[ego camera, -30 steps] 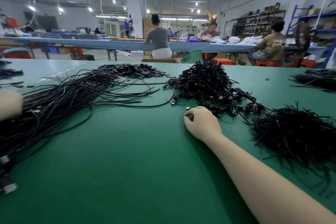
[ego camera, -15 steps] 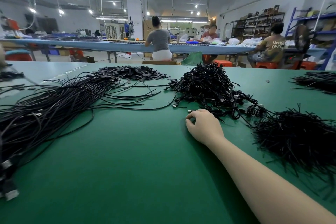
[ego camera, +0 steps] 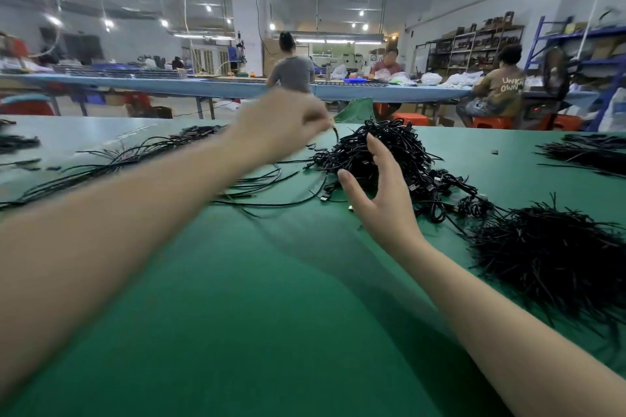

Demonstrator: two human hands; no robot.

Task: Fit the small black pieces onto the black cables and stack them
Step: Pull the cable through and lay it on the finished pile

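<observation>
A tangled heap of short black cables (ego camera: 403,152) with metal plugs lies at the table's middle. My right hand (ego camera: 379,193) is open, fingers spread, its palm against the heap's near left side. My left hand (ego camera: 281,125) is raised and blurred left of the heap; its curled fingers pinch a thin dark cable end (ego camera: 335,135) that hangs just above the heap's left edge. Long straight black cables (ego camera: 111,162) fan out on the left. A flat pile of small black pieces (ego camera: 196,130) lies behind them, partly hidden by my left forearm.
A bushy pile of thin black strands (ego camera: 548,247) sits at the right, near my right forearm. Another black bundle (ego camera: 589,152) lies at the far right of the green table (ego camera: 271,281). People sit at a blue bench beyond the far edge.
My left arm has swung in from the left and risen beside the cable heap. My right hand has lifted off the table, uncurled, and moved up against the heap.
</observation>
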